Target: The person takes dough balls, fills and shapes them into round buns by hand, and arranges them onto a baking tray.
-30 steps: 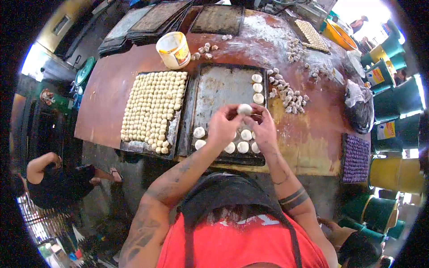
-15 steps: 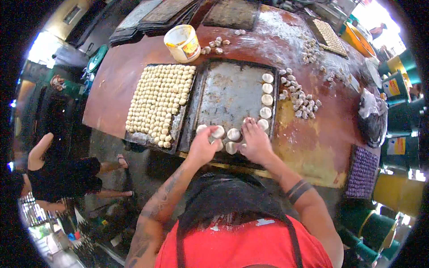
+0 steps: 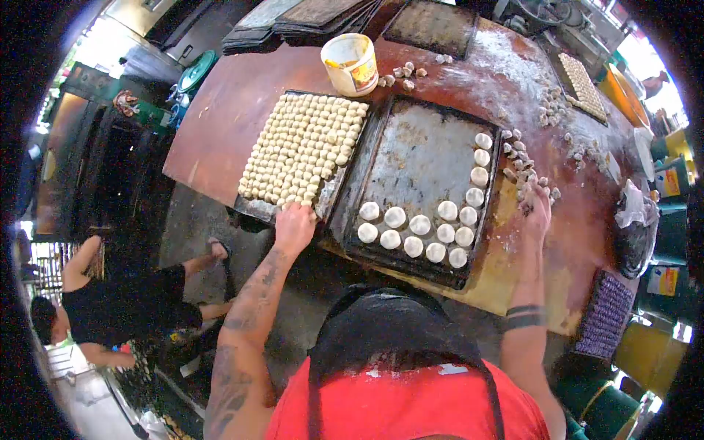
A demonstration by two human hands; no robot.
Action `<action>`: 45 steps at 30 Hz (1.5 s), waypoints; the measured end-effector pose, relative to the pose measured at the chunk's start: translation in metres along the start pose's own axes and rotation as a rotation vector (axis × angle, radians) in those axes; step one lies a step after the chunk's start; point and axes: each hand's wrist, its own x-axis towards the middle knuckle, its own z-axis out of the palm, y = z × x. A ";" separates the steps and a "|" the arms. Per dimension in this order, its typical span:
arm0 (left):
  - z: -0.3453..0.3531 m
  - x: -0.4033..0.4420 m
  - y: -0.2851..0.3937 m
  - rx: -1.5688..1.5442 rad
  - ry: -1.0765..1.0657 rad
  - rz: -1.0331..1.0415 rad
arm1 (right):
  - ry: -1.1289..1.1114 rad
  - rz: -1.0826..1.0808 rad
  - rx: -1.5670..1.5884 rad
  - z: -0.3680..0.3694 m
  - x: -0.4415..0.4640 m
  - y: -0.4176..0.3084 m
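My left hand [image 3: 295,226] is at the near edge of a tray [image 3: 331,192] packed with small dough balls [image 3: 304,143]; its fingers close around something at the lowest row, hidden by the hand. My right hand [image 3: 537,213] reaches into the pile of brownish floured lumps [image 3: 522,165] right of the middle tray, fingers bent together; what they hold is too small to tell. Between the hands, the dark metal tray [image 3: 418,150] carries flattened white dough rounds [image 3: 420,224] in a column along its right side and two rows along its near side.
A white bucket [image 3: 350,64] stands behind the trays. Stacked trays [image 3: 315,18] and a flat tray [image 3: 431,28] lie at the back. A purple-filled tray [image 3: 604,314] is at the right, near a plastic bag [image 3: 633,220]. Another person [image 3: 132,304] is at the left.
My hands have left the dough rounds on the middle tray and spread apart, the left to the dough balls, the right to the brownish lumps. The view has shifted, and the trays appear farther right.
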 end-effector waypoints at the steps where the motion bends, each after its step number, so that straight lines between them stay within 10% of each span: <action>1: 0.011 0.003 -0.004 0.049 -0.016 0.052 | 0.050 0.274 0.183 -0.004 -0.017 -0.021; 7: -0.054 0.056 0.095 -1.139 -0.121 -0.216 | -0.319 0.013 -0.029 0.067 -0.089 -0.040; 11: -0.060 0.065 0.161 -1.716 -0.437 -0.218 | -0.370 0.055 0.259 0.104 -0.089 -0.191; 18: -0.081 0.059 0.184 -1.828 -0.507 -0.147 | -0.284 -0.408 -0.166 0.115 -0.086 -0.197; 28: -0.113 0.067 0.202 -2.137 -0.556 -0.077 | -0.346 0.369 0.488 0.089 -0.066 -0.196; 35: -0.105 0.061 0.203 -1.144 0.282 0.397 | -0.053 0.065 0.210 0.093 -0.064 -0.226; 39: -0.109 0.075 0.208 -2.169 -0.577 -0.228 | -0.046 -0.277 -0.155 0.094 -0.072 -0.232; 45: -0.101 0.074 0.197 -1.961 -0.653 -0.039 | -0.312 -0.329 -0.076 0.075 -0.061 -0.216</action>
